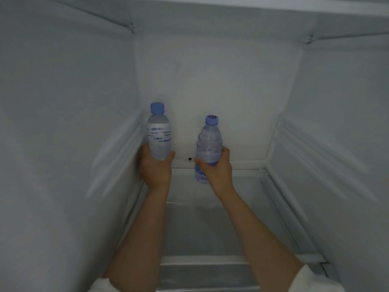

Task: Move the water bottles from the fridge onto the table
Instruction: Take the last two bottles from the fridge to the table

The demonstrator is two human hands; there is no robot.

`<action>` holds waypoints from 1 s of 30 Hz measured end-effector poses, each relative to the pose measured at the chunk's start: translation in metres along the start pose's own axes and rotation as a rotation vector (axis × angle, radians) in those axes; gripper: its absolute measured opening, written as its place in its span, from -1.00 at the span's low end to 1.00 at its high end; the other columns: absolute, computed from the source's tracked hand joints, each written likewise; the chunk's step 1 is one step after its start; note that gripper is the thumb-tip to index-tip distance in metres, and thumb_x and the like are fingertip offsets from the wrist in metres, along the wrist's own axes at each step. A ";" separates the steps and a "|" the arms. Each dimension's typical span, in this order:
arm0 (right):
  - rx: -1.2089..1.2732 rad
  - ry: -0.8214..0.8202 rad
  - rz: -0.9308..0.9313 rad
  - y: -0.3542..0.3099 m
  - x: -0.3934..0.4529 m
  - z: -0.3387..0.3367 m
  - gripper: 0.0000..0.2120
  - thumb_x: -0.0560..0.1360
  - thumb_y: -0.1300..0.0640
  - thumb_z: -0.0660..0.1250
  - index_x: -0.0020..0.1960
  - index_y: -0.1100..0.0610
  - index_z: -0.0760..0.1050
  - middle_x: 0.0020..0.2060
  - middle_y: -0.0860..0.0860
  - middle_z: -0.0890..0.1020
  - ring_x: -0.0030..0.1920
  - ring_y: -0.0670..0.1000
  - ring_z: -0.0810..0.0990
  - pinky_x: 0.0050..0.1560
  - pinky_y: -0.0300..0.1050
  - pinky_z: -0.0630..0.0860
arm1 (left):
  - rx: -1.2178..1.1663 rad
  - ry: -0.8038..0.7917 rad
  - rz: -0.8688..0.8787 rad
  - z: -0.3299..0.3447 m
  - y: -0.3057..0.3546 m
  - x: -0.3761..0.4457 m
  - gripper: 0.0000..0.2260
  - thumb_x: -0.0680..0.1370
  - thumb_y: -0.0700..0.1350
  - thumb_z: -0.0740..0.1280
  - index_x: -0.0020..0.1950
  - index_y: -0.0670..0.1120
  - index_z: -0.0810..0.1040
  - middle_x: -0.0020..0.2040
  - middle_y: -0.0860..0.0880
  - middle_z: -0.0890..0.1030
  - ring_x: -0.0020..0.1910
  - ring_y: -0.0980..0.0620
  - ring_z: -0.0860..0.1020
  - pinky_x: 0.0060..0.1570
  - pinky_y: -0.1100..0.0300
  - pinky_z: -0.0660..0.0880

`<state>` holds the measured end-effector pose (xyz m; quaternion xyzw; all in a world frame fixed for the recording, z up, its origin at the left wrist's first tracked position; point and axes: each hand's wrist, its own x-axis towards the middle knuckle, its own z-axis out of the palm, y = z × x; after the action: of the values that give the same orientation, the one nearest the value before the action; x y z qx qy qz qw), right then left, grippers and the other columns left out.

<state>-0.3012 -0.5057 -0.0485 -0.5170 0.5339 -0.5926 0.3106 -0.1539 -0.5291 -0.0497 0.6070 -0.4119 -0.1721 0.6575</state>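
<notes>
Both my arms reach deep into a white fridge compartment. My left hand (155, 167) grips the lower body of a clear water bottle with a blue cap and a white label (159, 131), held upright near the back left corner. My right hand (216, 167) grips a second clear water bottle with a blue cap (209, 142) around its middle; its base shows below my fingers. Both bottles are lifted above the glass shelf (210, 207). The table is out of view.
White fridge walls close in on both sides, with ribbed shelf rails on the left wall (117, 157) and the right wall (311, 157). An upper shelf (273, 5) spans the top. A small dark hole (190, 159) marks the back wall.
</notes>
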 end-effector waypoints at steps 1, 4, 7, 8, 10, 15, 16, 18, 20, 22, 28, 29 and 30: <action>0.009 0.004 -0.009 -0.002 -0.002 -0.002 -0.47 0.34 0.16 0.55 0.12 0.11 0.28 -0.23 -0.09 0.52 -0.34 -0.32 0.51 -0.36 -0.43 0.43 | -0.002 0.005 0.010 -0.002 0.001 -0.001 -0.53 0.28 -0.15 0.61 0.12 -0.17 0.56 -0.04 -0.01 0.60 -0.13 0.05 0.54 -0.20 0.31 0.37; 0.056 0.007 -0.010 -0.007 -0.011 -0.006 -0.60 0.41 0.29 0.47 0.06 0.15 0.29 -0.31 -0.11 0.48 -0.42 -0.27 0.48 -0.46 -0.50 0.39 | -0.015 -0.014 -0.004 -0.009 0.000 -0.006 -0.52 0.25 -0.12 0.63 0.11 -0.14 0.58 -0.01 -0.06 0.66 -0.12 -0.03 0.61 -0.15 0.18 0.52; 0.091 0.056 -0.033 -0.014 -0.028 -0.010 -0.54 0.35 0.26 0.53 0.12 0.12 0.37 -0.17 -0.16 0.53 -0.26 -0.29 0.52 -0.30 -0.51 0.43 | -0.049 -0.041 -0.033 -0.021 0.008 -0.024 -0.52 0.23 -0.05 0.63 0.08 -0.09 0.60 -0.05 -0.07 0.68 -0.14 -0.05 0.64 -0.12 0.09 0.59; 0.121 0.074 -0.039 -0.018 -0.037 -0.013 -0.51 0.33 0.26 0.55 0.15 0.12 0.39 -0.12 -0.14 0.55 -0.22 -0.31 0.54 -0.26 -0.50 0.45 | -0.081 -0.057 -0.040 -0.027 0.014 -0.034 -0.56 0.23 -0.03 0.62 0.05 -0.05 0.61 -0.09 -0.04 0.69 -0.17 -0.01 0.65 -0.14 0.11 0.59; 0.169 0.102 -0.066 -0.028 -0.055 -0.020 -0.42 0.28 0.22 0.59 0.22 0.12 0.42 0.01 -0.07 0.59 -0.09 -0.29 0.59 -0.14 -0.44 0.51 | -0.175 -0.096 -0.055 -0.043 0.029 -0.055 -0.68 0.27 -0.07 0.61 -0.05 0.03 0.61 -0.17 0.03 0.68 -0.25 0.16 0.65 -0.21 0.25 0.57; 0.270 0.151 -0.111 -0.065 -0.106 -0.051 -0.41 0.21 0.11 0.60 0.19 0.05 0.48 0.04 -0.05 0.66 -0.02 -0.11 0.66 -0.11 -0.25 0.59 | -0.328 -0.181 -0.059 -0.089 0.067 -0.101 -0.69 0.35 -0.16 0.57 0.04 0.01 0.62 -0.14 0.06 0.70 -0.24 0.23 0.65 -0.25 0.39 0.53; 0.287 0.152 -0.106 -0.070 -0.115 -0.058 -0.45 0.21 0.12 0.60 0.16 0.04 0.50 -0.01 -0.09 0.67 -0.06 -0.14 0.67 -0.17 -0.30 0.57 | -0.347 -0.199 -0.065 -0.097 0.073 -0.107 -0.66 0.36 -0.16 0.56 0.09 -0.01 0.61 -0.13 0.03 0.70 -0.23 0.21 0.66 -0.25 0.38 0.54; 0.314 0.149 -0.085 -0.073 -0.132 -0.070 -0.55 0.25 0.19 0.59 0.06 -0.03 0.52 -0.12 -0.16 0.68 -0.14 -0.19 0.66 -0.24 -0.37 0.53 | -0.399 -0.272 -0.082 -0.111 0.080 -0.122 -0.52 0.36 -0.13 0.56 0.25 0.00 0.53 -0.09 -0.05 0.72 -0.16 0.07 0.70 -0.16 0.23 0.60; 0.296 0.131 -0.044 -0.070 -0.147 -0.080 -0.62 0.30 0.22 0.55 -0.02 -0.10 0.52 -0.18 -0.23 0.67 -0.18 -0.23 0.66 -0.28 -0.40 0.51 | -0.432 -0.320 -0.121 -0.120 0.080 -0.141 -0.34 0.30 -0.08 0.60 0.35 0.01 0.43 -0.11 -0.03 0.73 -0.13 -0.03 0.70 -0.10 0.10 0.63; 0.253 0.137 -0.005 -0.064 -0.162 -0.088 -0.62 0.30 0.20 0.56 -0.03 -0.12 0.52 -0.19 -0.22 0.68 -0.20 -0.23 0.65 -0.30 -0.40 0.51 | -0.480 -0.341 -0.177 -0.127 0.078 -0.161 -0.30 0.25 -0.03 0.62 0.32 -0.02 0.40 -0.13 -0.03 0.73 -0.16 -0.05 0.70 -0.11 0.06 0.63; 0.184 0.134 0.052 -0.057 -0.220 -0.101 -0.69 0.28 0.23 0.56 -0.06 -0.02 0.58 -0.23 -0.13 0.70 -0.22 -0.19 0.66 -0.28 -0.37 0.52 | -0.628 -0.610 -0.350 -0.149 0.065 -0.209 -0.46 0.39 -0.09 0.46 0.34 -0.12 0.44 -0.05 -0.14 0.72 -0.15 -0.09 0.70 -0.19 0.05 0.62; 0.174 0.137 0.053 -0.057 -0.229 -0.103 -0.71 0.28 0.24 0.56 -0.07 0.00 0.59 -0.25 -0.13 0.70 -0.23 -0.19 0.66 -0.29 -0.36 0.51 | -0.630 -0.651 -0.356 -0.155 0.061 -0.215 -0.44 0.37 -0.04 0.44 0.34 -0.11 0.46 -0.05 -0.14 0.72 -0.14 -0.10 0.70 -0.20 0.04 0.61; 0.165 0.141 0.053 -0.058 -0.238 -0.105 -0.72 0.28 0.25 0.55 -0.08 0.02 0.59 -0.25 -0.12 0.70 -0.24 -0.19 0.66 -0.29 -0.36 0.51 | -0.619 -0.691 -0.366 -0.162 0.058 -0.220 -0.45 0.34 0.02 0.42 0.32 -0.07 0.51 -0.04 -0.14 0.72 -0.14 -0.11 0.70 -0.21 0.03 0.61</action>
<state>-0.3252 -0.2398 -0.0490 -0.4324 0.5173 -0.6611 0.3292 -0.1808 -0.2514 -0.0557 0.3531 -0.4220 -0.5898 0.5911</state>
